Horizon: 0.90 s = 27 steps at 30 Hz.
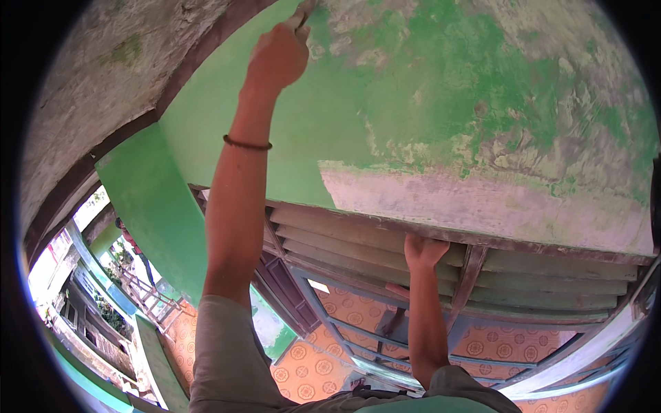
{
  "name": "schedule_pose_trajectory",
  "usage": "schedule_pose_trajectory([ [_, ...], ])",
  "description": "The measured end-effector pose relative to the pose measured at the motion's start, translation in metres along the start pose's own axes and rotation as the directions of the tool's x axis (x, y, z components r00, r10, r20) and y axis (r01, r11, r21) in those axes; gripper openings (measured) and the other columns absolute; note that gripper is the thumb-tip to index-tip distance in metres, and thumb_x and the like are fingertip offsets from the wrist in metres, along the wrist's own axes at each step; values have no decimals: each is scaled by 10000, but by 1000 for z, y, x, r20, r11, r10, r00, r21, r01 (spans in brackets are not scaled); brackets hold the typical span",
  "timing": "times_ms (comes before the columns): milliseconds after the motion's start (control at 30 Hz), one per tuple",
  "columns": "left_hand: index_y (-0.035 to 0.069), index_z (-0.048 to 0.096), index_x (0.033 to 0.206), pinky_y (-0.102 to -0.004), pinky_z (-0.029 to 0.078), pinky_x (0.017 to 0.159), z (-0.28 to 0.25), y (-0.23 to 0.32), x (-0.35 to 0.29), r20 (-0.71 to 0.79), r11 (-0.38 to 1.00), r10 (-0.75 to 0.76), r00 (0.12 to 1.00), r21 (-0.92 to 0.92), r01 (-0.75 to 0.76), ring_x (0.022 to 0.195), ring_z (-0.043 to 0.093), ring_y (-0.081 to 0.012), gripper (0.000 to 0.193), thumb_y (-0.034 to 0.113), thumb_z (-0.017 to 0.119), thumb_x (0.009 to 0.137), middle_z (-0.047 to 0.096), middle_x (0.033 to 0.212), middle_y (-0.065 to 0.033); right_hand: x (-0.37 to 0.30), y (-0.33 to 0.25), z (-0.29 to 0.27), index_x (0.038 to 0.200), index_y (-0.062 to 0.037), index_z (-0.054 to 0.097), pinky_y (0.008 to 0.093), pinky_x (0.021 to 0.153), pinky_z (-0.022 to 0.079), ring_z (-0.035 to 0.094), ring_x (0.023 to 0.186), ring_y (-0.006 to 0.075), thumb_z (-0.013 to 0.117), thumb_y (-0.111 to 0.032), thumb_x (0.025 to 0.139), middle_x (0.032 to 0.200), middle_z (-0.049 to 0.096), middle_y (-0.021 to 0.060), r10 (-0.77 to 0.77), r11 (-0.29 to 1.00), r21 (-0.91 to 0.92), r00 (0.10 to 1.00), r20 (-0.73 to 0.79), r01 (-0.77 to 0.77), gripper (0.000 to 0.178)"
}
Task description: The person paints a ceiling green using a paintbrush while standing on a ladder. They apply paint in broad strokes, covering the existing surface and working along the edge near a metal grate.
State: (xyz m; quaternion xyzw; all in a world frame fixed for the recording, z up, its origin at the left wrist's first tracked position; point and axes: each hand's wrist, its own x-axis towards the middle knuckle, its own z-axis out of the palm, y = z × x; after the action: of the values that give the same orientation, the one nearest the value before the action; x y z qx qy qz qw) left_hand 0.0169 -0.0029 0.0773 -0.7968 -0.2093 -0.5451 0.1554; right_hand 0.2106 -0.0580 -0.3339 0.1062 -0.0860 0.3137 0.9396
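Note:
My left hand point(279, 58) is raised to the top edge of the picture, closed around a thin hand tool point(301, 22). Most of that tool is hidden by my fingers or cut off by the picture's edge, so its kind does not show. Beside it, the green wall point(261, 124) has smooth paint on the left and worn, patchy paint to the right. Lower down, my right hand point(425, 250) grips the brown wooden frame point(372, 219) above the slats, its fingertips out of sight behind the edge. A dark bracelet point(248, 144) circles my left wrist.
Below the frame run wooden louver slats point(330, 237) with a brown upright point(469, 279). Orange patterned floor tiles point(303, 365) lie well beneath me. A grey ceiling point(117, 76) meets the wall at upper left. Another person point(134, 248) is far off at left, near a wooden ladder-like structure point(148, 299).

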Motion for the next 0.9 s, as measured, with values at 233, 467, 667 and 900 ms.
schedule_pose_trajectory([
  [233,111,591,1431,-426,520,643,-34,-79,86,117,961,244,963,104,-257,810,673,-281,423,260,507,1043,709,940,-181,4,11,-13,1432,-144,562,468,1117,432,533,1331,274,468,-429,1035,1457,564,30,26,999,-26,998,63,-24,497],
  [467,41,610,1375,-325,375,436,-43,-53,102,202,996,37,979,73,-53,468,448,-158,379,173,506,1036,512,635,-88,-4,4,-1,1393,-171,595,434,1022,491,587,1263,235,493,-453,1019,1389,620,2,45,999,12,998,-34,-44,478],
  [667,69,606,1384,-322,373,422,-34,-52,95,152,994,105,983,8,-108,499,487,-155,396,198,508,1023,565,657,-63,-1,0,-4,1363,-193,613,382,818,518,630,1178,216,506,-449,1019,1323,652,-27,22,1000,15,1000,19,-22,443],
  [900,108,581,1442,-354,444,484,-47,-37,83,301,983,-125,945,164,78,489,488,-159,443,254,507,1031,725,913,-84,-2,-4,0,1381,-179,600,396,937,503,607,1215,216,510,-444,1018,1345,636,-24,-19,999,-46,1000,5,19,458],
])
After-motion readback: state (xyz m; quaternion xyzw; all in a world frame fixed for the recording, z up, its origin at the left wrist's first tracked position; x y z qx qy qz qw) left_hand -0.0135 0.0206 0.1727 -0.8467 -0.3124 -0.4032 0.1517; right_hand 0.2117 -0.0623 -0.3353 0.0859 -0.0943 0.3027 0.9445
